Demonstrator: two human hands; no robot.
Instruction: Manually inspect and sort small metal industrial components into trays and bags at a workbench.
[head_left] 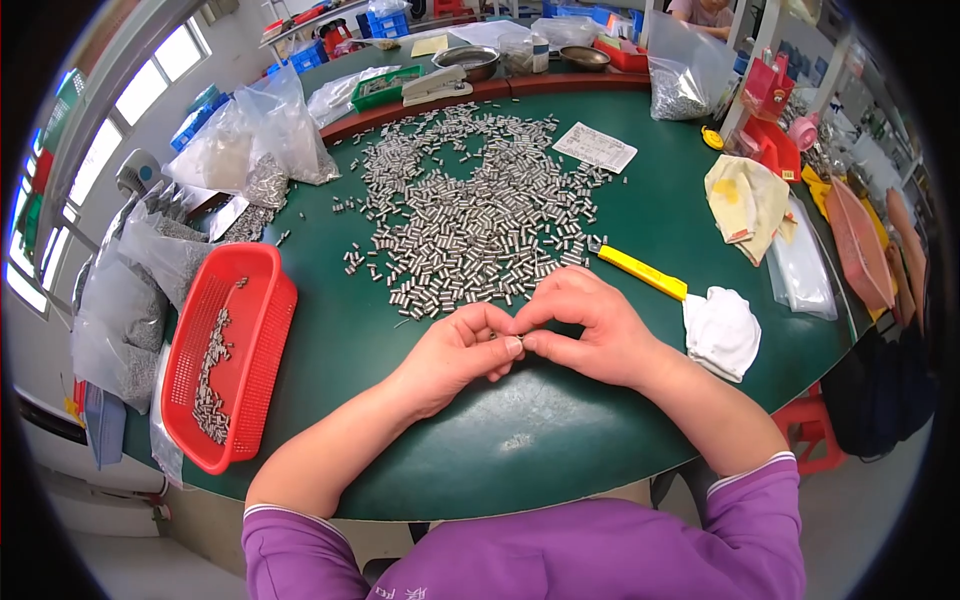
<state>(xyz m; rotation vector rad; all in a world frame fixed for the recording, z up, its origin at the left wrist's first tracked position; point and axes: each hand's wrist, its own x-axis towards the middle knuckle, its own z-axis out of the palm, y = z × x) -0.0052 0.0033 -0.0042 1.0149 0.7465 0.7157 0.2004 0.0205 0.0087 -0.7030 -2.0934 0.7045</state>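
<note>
Both hands meet near the front of the green table, just short of a wide pile of small silvery metal cylinders (480, 215). My left hand (462, 350) is closed, its thumb and fingers pinched together. Opposite it, my right hand (585, 325) pinches too, thumb and forefinger almost touching the left fingertips. Something tiny and metallic may sit between the fingertips, but the fingers cover most of it. To the left stands a red perforated basket (265, 350) with more small metal cylinders (212, 390) along its bottom.
A yellow box cutter (642, 272) lies right of the pile, near a white cloth item (722, 335) and a cream cloth (745, 205). A printed paper slip (595, 148) lies behind. Plastic bags of parts (140, 310) crowd the left edge; a stapler (436, 86) and metal bowl (466, 62) stand at the back.
</note>
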